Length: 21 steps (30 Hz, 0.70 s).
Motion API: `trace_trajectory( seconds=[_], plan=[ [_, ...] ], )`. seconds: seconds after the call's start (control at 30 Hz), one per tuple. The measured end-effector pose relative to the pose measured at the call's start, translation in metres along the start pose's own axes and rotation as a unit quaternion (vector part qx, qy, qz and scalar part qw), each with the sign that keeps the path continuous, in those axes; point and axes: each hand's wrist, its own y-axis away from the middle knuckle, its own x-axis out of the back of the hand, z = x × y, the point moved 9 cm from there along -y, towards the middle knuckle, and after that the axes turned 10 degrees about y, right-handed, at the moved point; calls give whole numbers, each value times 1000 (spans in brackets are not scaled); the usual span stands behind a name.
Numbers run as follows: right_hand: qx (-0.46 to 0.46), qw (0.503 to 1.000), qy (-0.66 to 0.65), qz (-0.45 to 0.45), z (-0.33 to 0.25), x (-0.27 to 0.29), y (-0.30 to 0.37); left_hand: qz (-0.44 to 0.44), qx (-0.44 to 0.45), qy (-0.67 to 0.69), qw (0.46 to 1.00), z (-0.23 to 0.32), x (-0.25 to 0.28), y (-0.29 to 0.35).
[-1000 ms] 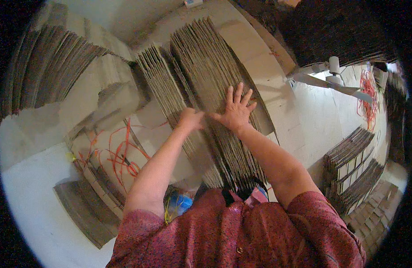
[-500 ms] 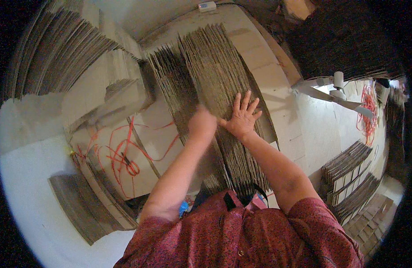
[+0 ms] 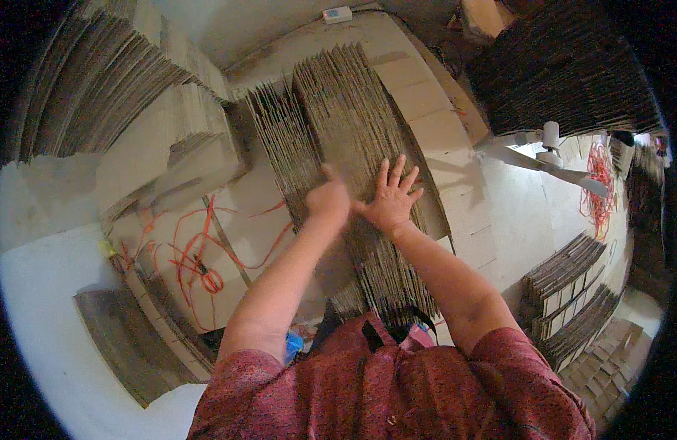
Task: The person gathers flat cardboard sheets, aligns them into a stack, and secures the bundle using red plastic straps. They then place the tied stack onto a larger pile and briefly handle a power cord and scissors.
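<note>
A long row of grey-brown cardboard sheets [image 3: 346, 95] stands on edge in front of me, packed face to face. A narrower row of cardboard sheets [image 3: 280, 125] runs along its left side. My right hand [image 3: 392, 198] lies spread on the top edges of the wider row, fingers apart. My left hand [image 3: 329, 196] is curled over the line between the two rows, with one finger or the thumb sticking up. It is slightly blurred, and whatever its curled fingers hold is hidden from view.
Red strapping [image 3: 206, 275] lies tangled on the surface at left. More cardboard stacks stand at upper left [image 3: 96, 88], lower left [image 3: 133, 345], right [image 3: 566, 268] and upper right [image 3: 573, 66]. A fan [image 3: 550, 158] stands at right, near another red strap tangle [image 3: 599, 191]. A white box [image 3: 337, 15] sits at the back.
My left hand, smeared by motion before, now shows more clearly with a finger or thumb raised. My right hand stays spread on the cardboard. The view has shifted slightly.
</note>
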Motion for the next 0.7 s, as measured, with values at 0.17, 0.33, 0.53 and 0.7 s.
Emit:
trace_trajectory(
  seconds=[0.17,0.33,0.53,0.7],
  plan=[
    [8,1000,-10,-1,-2,0,1,32,-52,70,996,-2,25,8],
    [13,998,-54,-8,1,7,2,373,-118,247,886,-101,49,46],
    [-5,891,-428,149,51,-5,-22,143,23,744,652,-155,-53,26],
    [-42,850,-500,-161,64,-51,-44,140,-16,630,763,-103,-59,20]
  ],
)
